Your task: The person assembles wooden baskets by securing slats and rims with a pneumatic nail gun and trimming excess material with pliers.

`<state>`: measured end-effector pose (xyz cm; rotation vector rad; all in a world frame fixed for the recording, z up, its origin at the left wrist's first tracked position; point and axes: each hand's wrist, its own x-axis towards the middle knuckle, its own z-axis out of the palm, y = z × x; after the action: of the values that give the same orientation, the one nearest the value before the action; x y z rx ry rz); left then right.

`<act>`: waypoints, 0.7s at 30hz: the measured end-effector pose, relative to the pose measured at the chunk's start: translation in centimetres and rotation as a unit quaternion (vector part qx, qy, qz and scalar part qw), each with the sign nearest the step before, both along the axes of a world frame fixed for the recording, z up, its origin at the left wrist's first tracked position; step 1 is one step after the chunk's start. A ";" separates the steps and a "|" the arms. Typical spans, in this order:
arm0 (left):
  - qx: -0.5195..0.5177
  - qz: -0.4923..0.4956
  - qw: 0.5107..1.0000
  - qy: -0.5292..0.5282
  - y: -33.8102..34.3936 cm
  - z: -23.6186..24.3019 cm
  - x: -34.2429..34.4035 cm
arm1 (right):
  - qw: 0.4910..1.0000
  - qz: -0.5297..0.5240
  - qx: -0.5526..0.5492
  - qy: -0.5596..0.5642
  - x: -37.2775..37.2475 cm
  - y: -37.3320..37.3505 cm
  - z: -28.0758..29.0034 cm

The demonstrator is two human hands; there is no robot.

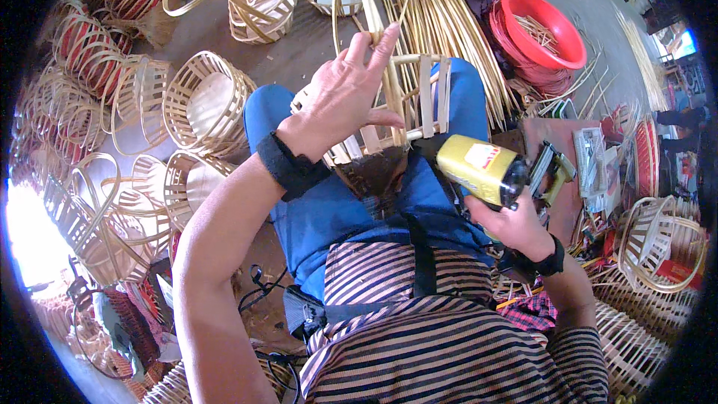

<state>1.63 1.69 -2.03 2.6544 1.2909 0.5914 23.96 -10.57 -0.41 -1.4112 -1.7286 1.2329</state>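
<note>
A small woven basket (443, 97) of pale bamboo slats rests on my lap between my knees. A bent bamboo strip (368, 1), forming its handle, rises from its side. My left hand (344, 90) is closed on this handle, its thumb lower on the strip and its fingertips higher up. My right hand (516, 226) grips a yellow and black nail gun (479, 168), held to the right of the basket and apart from it. The gun's nose and trigger are hidden from this view.
Finished baskets (209, 101) crowd the floor at left. Long bamboo strips (441, 22) lie ahead, beside a red basin (550, 34) holding short sticks. Another nail gun (555, 176) lies at my right, near more baskets (662, 243). A black cable (262, 280) trails by my left hip.
</note>
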 end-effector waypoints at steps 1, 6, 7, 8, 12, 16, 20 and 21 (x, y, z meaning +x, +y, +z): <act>-0.002 0.003 1.000 -0.003 -0.1 0.1 0.1 | 1.000 0.001 0.005 0.004 -0.6 0.2 -0.2; -0.003 0.008 1.000 -0.010 -0.2 0.1 0.4 | 0.994 0.047 0.096 -0.034 -1.5 0.9 -1.1; 0.004 0.007 1.000 -0.012 -0.1 -0.1 0.4 | 0.994 0.043 0.088 -0.036 -1.5 0.9 -1.1; 0.013 0.006 1.000 -0.014 -0.2 -0.2 0.5 | 0.995 0.041 0.084 -0.039 -1.5 0.9 -1.1; 0.016 0.009 1.000 -0.002 -0.2 0.0 0.8 | 0.996 0.027 0.074 -0.048 -1.4 0.9 -1.1; 0.011 0.009 1.000 0.000 -0.3 -0.1 0.9 | 0.997 0.043 0.058 -0.025 -1.5 0.5 -1.4; -0.033 0.015 0.999 0.029 -0.5 1.3 0.8 | 0.995 0.035 0.093 -0.030 -0.6 0.6 -0.5; -0.041 0.001 0.997 -0.061 0.0 1.4 0.5 | 0.996 0.026 0.079 -0.012 -0.5 0.8 0.2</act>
<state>2.11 1.67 -0.60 2.5099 1.2574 0.6733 23.42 -9.81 -0.24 -1.3020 -1.8459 1.0834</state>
